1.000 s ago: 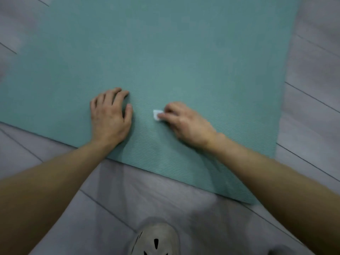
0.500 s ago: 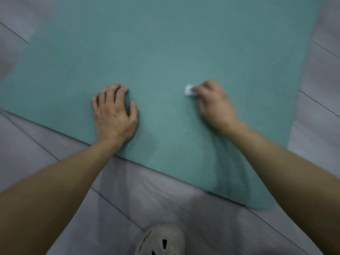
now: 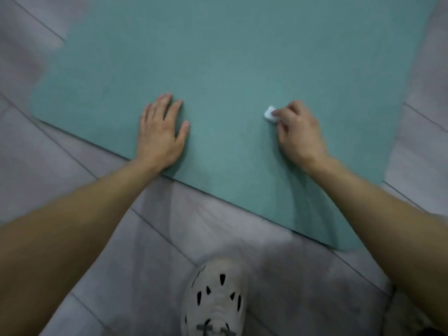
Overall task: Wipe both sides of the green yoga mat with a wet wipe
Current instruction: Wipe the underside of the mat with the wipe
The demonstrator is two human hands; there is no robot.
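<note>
The green yoga mat (image 3: 230, 69) lies flat on the grey floor (image 3: 72, 190), the left hand (image 3: 160, 134) pressing it with fingers spread while the right hand (image 3: 298, 132) pinches a folded wet wipe (image 3: 269, 114) against its surface.

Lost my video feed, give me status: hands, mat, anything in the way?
Left hand flat, open on green yoga mat. Right hand pinching small white folded wipe against mat. Nothing in the way.

Bare, sleeveless forearms; one off-white clog shoe (image 3: 215, 301) with dark teardrop vent holes
</note>
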